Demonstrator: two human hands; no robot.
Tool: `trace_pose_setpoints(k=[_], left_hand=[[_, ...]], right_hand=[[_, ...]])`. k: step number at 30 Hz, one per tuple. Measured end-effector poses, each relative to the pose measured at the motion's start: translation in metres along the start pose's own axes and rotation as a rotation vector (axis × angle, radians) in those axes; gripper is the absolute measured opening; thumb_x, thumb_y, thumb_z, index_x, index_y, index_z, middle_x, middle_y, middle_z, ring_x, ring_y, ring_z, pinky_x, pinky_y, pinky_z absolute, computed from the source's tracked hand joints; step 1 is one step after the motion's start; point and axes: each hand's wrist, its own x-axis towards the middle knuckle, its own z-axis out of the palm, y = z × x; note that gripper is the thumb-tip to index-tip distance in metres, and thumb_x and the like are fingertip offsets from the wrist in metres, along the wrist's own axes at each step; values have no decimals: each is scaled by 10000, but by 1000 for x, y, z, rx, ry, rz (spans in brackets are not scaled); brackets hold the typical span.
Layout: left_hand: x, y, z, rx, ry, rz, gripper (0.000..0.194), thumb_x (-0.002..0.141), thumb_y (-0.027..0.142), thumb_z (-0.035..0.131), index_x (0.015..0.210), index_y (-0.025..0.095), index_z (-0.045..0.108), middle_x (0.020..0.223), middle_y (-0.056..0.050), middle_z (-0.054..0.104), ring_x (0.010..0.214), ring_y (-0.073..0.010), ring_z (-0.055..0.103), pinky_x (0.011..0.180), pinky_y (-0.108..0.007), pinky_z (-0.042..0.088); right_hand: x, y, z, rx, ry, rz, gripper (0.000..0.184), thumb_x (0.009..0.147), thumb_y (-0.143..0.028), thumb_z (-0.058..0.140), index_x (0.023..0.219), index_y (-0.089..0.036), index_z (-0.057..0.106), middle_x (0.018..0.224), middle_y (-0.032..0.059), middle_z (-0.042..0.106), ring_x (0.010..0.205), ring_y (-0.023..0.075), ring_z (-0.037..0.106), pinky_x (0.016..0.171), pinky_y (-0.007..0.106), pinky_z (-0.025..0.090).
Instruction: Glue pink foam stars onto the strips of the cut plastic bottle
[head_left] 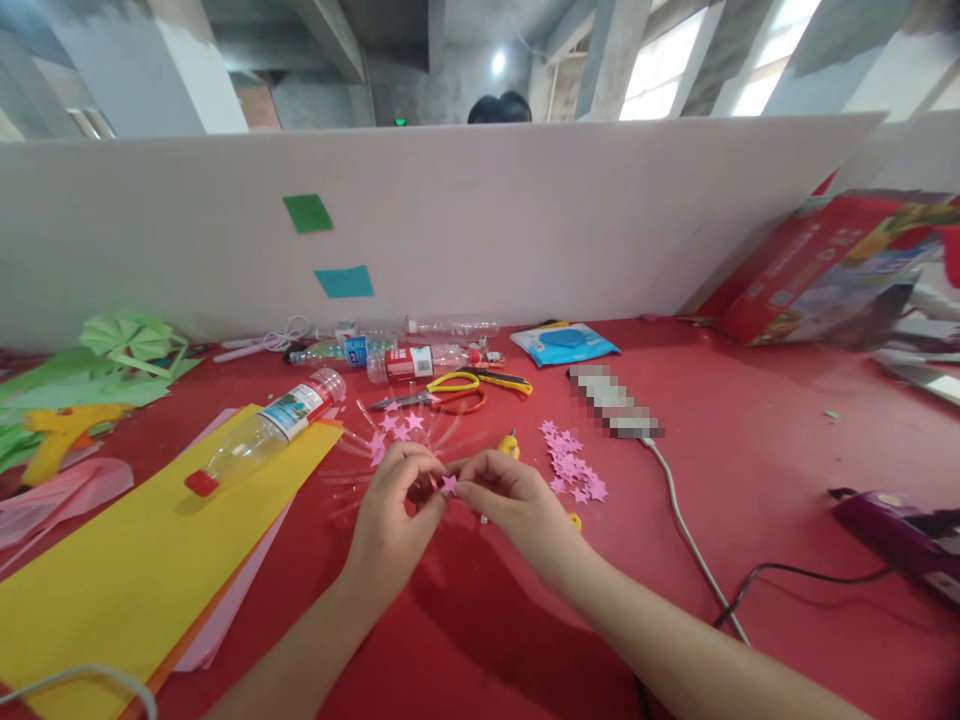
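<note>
Inward, both hands (391, 508) (526, 505) at star (450, 485)

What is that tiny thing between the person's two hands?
A small pink star: in the head camera's view it shows right between the left hand and the right hand.

Pink five-pointed star (449, 485) between both hands (391, 508)
</note>
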Motion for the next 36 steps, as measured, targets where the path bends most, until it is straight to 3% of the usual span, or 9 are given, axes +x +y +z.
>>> trace_pose_setpoints(k=[4,14,22,27,32,36], left_hand=[[0,-2,2,-47,7,-6,70,809,189,536,759,197,584,912,-41,610,840,-160,595,712,-272,501],[1,2,1,-142,-4,-111,55,785,213,574,811,198,620,833,-20,659,791,-151,626,732,-263,514],[0,1,3,-213,4,-123,99,764,187,580,840,195,643,859,-35,679,813,-164,648,747,-281,538],[-1,4,2,-315,-22,-175,101,738,156,585,820,187,636,878,-33,676,851,-163,646,779,-273,532],[-1,9,0,-393,-35,-236,74,732,191,597,796,182,631,863,-27,671,840,-158,642,774,-266,527],[1,11,-1,-382,-26,-250,55,737,228,597,744,181,625,810,-21,666,809,-159,632,749,-266,518]], right_hand=[[1,2,-3,-79,78,-36,168,732,-320,626,674,-195,529,987,39,627,686,125,548,566,248,428],[1,0,-6,-188,52,-135,105,747,-261,592,677,-196,549,871,23,593,730,136,548,564,237,441],[4,3,-7,-312,78,-172,75,753,-229,590,685,-199,581,868,27,603,833,164,577,684,278,480],[5,5,-6,-305,79,-122,74,753,-230,584,688,-194,579,873,32,593,809,163,569,632,266,469],[5,3,-7,-308,77,-103,88,754,-232,577,677,-191,565,846,22,582,786,153,559,699,289,461],[4,3,-6,-310,70,-82,65,762,-214,556,702,-191,570,846,20,575,759,147,545,634,266,445]])
